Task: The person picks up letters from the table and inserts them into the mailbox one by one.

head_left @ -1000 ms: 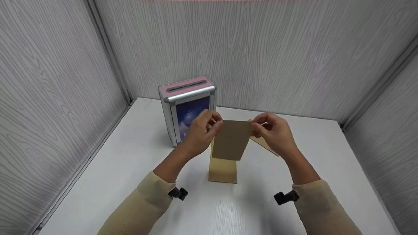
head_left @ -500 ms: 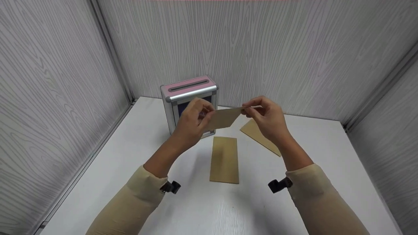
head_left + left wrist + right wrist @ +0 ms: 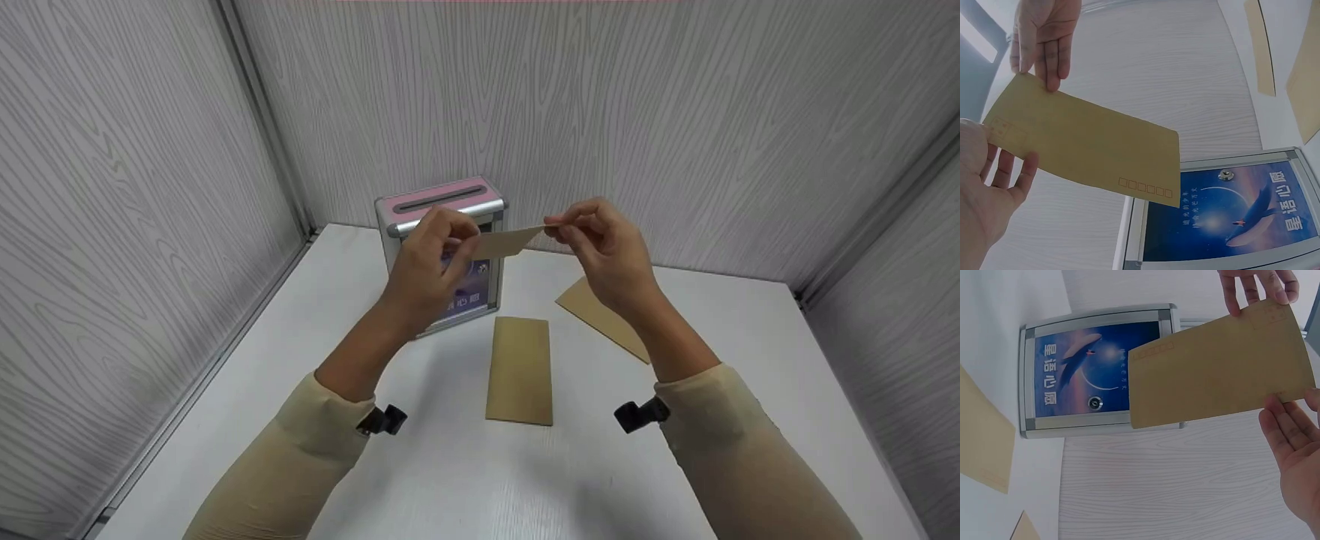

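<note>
A brown paper envelope [image 3: 504, 244] with small red printed boxes is held up off the table between both hands. My left hand [image 3: 433, 262] pinches its left edge between thumb and fingers, and my right hand [image 3: 611, 251] pinches the opposite edge. Seen from the head it lies tilted, nearly edge-on. In the left wrist view the envelope [image 3: 1089, 140] shows its broad printed face, slightly bowed. Behind it stands an upright letter box [image 3: 487, 202] with a pink top, a dark slot [image 3: 441, 199] and a metal frame. The left hand covers part of the box's front.
One more envelope [image 3: 519, 371] lies flat on the white table [image 3: 465, 480] in front of the box. Another envelope [image 3: 600, 319] lies slanted to the right, partly under my right arm. Grey wood-grain walls [image 3: 600, 112] enclose the table at the back and sides.
Both hands have risen and moved toward the back with the envelope. It has tipped from facing the head camera to nearly edge-on, uncovering the envelope on the table below.
</note>
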The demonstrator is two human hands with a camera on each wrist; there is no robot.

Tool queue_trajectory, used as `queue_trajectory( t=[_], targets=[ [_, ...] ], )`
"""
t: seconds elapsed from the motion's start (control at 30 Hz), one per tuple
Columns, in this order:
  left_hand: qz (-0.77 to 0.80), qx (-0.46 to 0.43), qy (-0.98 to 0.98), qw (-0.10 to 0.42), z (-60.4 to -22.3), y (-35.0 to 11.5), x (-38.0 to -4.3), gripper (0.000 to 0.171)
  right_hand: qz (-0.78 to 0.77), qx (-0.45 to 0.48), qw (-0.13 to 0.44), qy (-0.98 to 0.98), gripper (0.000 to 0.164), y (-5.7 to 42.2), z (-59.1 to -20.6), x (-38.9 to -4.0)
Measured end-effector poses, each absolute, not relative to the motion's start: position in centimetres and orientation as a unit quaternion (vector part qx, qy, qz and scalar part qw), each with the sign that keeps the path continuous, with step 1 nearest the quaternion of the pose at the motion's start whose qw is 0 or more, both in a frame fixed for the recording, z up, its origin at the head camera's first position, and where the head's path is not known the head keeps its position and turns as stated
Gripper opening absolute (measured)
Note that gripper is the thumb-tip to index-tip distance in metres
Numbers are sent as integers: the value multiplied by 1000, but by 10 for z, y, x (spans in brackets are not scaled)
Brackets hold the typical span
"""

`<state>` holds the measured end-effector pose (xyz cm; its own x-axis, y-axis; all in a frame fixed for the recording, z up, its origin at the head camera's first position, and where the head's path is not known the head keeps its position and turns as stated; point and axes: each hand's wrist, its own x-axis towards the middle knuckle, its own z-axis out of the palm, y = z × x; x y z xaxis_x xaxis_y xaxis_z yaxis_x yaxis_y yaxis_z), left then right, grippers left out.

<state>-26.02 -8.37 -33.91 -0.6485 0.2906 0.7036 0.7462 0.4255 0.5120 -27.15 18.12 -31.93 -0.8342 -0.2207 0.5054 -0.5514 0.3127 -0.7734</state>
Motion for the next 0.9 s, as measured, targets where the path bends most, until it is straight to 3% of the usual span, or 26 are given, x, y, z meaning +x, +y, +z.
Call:
queue_trajectory(
  t=[0.37, 0.9],
  targets=[
    [-376, -368, -753, 394, -312, -94, -259, 12, 496, 324, 243, -768, 15, 165, -282, -270],
    [-366, -338, -774, 392, -318, -112, -266, 13, 525, 321, 183, -767, 10, 147, -290, -296]
  ],
)
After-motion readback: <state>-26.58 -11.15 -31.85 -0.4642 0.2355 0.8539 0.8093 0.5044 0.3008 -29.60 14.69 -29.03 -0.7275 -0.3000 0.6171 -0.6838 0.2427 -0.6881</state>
